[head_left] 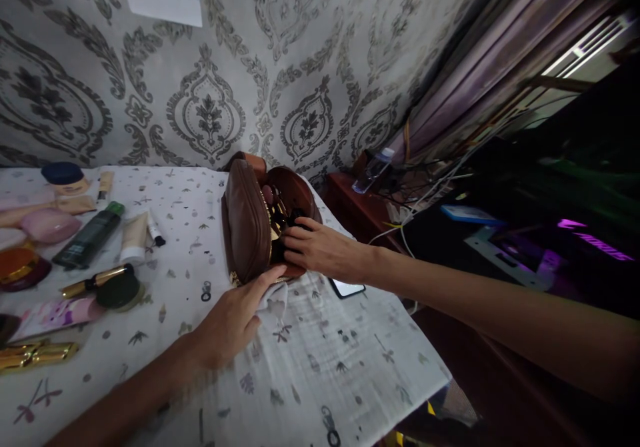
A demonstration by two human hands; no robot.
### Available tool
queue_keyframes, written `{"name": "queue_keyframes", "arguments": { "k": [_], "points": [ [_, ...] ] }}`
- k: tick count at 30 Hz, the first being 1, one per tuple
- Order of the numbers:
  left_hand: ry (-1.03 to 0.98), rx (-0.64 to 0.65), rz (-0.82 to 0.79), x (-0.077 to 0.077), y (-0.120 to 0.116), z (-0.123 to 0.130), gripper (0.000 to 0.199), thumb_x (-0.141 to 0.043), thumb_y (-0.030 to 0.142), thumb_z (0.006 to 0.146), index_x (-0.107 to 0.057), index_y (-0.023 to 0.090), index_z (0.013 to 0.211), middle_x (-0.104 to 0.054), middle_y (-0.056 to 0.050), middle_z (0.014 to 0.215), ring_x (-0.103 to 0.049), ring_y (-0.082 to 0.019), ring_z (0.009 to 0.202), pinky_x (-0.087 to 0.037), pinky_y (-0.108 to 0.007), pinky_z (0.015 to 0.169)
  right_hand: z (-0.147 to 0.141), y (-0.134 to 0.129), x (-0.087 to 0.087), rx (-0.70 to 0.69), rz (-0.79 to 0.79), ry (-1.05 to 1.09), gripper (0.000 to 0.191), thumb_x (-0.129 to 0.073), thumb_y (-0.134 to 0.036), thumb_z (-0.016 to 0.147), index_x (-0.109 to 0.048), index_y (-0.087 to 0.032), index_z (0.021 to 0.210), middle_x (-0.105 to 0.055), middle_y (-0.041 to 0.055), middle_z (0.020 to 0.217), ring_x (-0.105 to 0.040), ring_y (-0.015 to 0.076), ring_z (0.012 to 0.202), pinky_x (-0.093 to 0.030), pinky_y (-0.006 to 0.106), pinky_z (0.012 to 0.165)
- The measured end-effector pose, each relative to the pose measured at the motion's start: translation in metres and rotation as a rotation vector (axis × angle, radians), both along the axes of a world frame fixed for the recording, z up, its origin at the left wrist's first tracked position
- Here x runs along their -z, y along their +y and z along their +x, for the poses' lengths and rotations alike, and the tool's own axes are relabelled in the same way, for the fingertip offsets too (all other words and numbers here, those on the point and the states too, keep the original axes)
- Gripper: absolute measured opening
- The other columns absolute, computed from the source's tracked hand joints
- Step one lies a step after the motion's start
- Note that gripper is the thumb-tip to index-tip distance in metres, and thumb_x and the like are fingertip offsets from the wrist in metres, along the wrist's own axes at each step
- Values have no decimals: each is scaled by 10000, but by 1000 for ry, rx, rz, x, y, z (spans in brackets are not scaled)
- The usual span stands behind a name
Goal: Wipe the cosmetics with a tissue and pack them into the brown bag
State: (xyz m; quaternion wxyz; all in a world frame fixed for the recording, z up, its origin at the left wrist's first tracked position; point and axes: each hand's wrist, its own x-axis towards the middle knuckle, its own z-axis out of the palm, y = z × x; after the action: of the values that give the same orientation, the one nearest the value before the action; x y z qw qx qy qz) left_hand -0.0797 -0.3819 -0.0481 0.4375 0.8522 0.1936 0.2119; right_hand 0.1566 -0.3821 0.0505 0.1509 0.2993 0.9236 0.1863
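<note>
A brown cosmetic bag (245,223) with a gold zip stands unzipped on the patterned cloth, near the wall. Inside it are dark and gold items (280,217) and a pinkish rounded piece (268,195). My right hand (320,250) reaches into its opening with fingers bent; the fingertips and whatever they grip are hidden. At the bag's front edge, my left hand (235,317) grips the rim, its index finger lying along it. A crumpled white cloth (274,302) shows beside the left fingers.
Cosmetics spread over the left side, including a green bottle (90,235), a cream tube (134,237) and a dark round jar (119,290). A phone (347,289) lies under my right wrist. Beyond the table's right edge are a clear bottle (373,170), cables and a dark computer case (565,233).
</note>
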Motion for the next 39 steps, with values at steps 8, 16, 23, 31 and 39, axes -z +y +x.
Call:
{"name": "queue_keyframes", "arguments": {
  "k": [8,16,23,31,39],
  "points": [
    [50,5,-11,-5,1,-1,909,-406,-44,725,-233,319,1539,-409,-28,1588,-447,-241,1420,-366,-489,1186,-1,1,-14,41,-125,37,95,-592,-236,919,-648,-166,951,-624,104,1077,-526,259,1089,-358,387,893],
    [41,12,-11,-1,2,0,924,-397,-55,703,-239,324,1531,-433,-19,1572,-461,-241,1410,-376,-484,1186,0,5,-36,133,-193,31,187,-626,-280,886,-660,-148,1015,-629,119,1063,-562,252,983,-385,369,834],
    [44,10,-26,1,3,-1,939,-399,-69,682,-252,315,1526,-423,-31,1579,-440,-245,1427,-353,-506,1196,-4,13,-34,182,-159,30,153,-507,-193,979,-645,-135,1014,-647,104,1009,-563,214,868,-391,347,772],
    [26,7,-13,6,4,-1,945,-417,-66,692,-247,339,1528,-424,-20,1580,-443,-249,1424,-359,-517,1190,-7,17,-31,195,-127,9,156,-516,-104,945,-660,-127,890,-645,119,938,-527,229,876,-396,355,782],
    [41,5,-29,1,3,-1,927,-412,-57,697,-263,328,1527,-460,-27,1555,-484,-251,1393,-385,-513,1171,-5,19,-25,186,-104,24,148,-532,-110,935,-671,-126,887,-649,123,958,-501,235,890,-366,359,767]
  ]
}}
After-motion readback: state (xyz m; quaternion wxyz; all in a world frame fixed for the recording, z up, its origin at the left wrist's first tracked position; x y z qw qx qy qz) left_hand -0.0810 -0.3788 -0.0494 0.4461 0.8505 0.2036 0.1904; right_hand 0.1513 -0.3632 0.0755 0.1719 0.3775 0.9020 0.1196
